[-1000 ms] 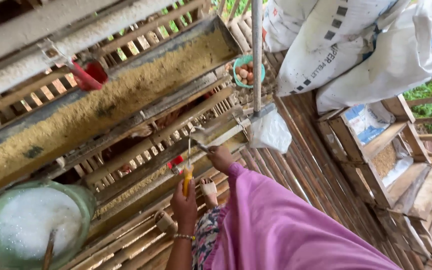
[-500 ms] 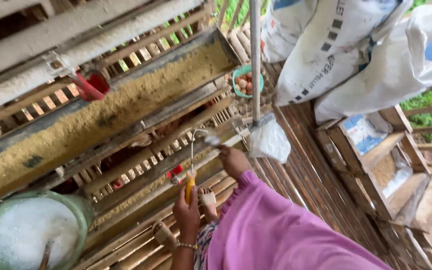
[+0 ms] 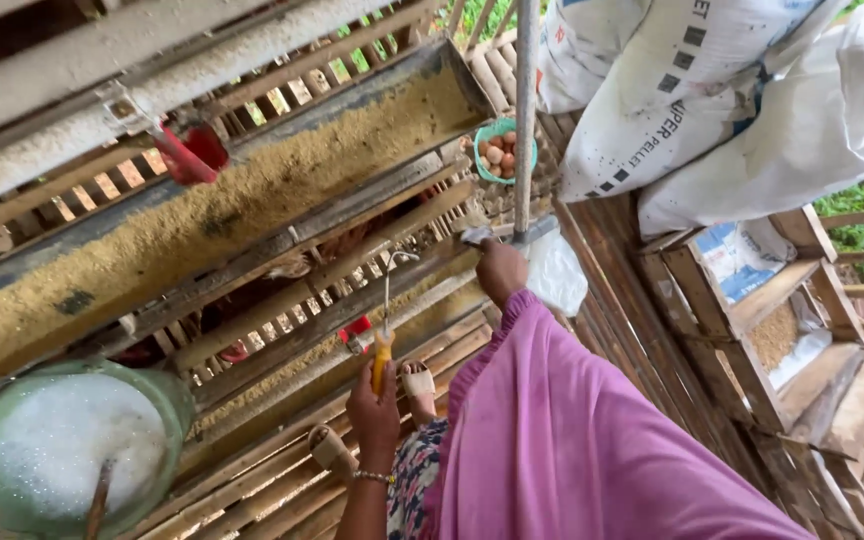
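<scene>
Fingers of the left hand (image 3: 374, 410) grip the yellow handle of a wire hook (image 3: 384, 330), which rises straight from the fist toward the cage slats (image 3: 282, 320). Right hand (image 3: 501, 272), further up and well apart, closes on a pole (image 3: 525, 110) beside a white bag (image 3: 557, 275)

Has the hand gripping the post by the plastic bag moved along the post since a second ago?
No. The right hand sits at the same spot on the metal post, beside the plastic bag; only the camera view shifted.
</scene>
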